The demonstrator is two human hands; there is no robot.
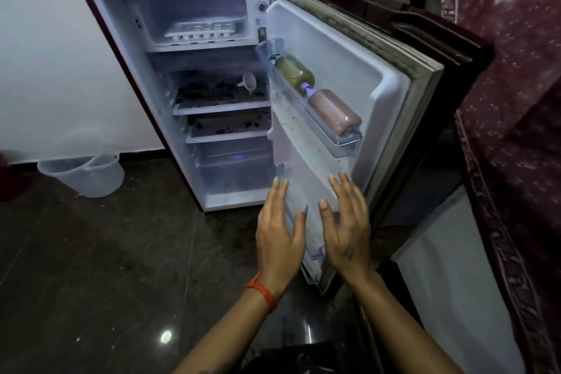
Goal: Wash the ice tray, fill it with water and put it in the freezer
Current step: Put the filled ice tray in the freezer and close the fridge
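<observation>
A small maroon fridge (91,9) stands open against the white wall. Its freezer compartment (188,0) is at the top, and a white ice tray (203,30) lies on the freezer floor. The fridge door (349,70) swings out to the right. My left hand (280,231) and my right hand (346,222) are both open and hold nothing. They hover side by side in front of the lower part of the door, palms turned toward each other, well below the freezer.
Two bottles, one yellowish (294,71) and one brown with a purple cap (332,111), lie in the door shelf. A white funnel (249,82) sits on a fridge shelf. A translucent bucket (88,173) stands on the dark floor at left. A patterned maroon cloth (516,100) hangs at right.
</observation>
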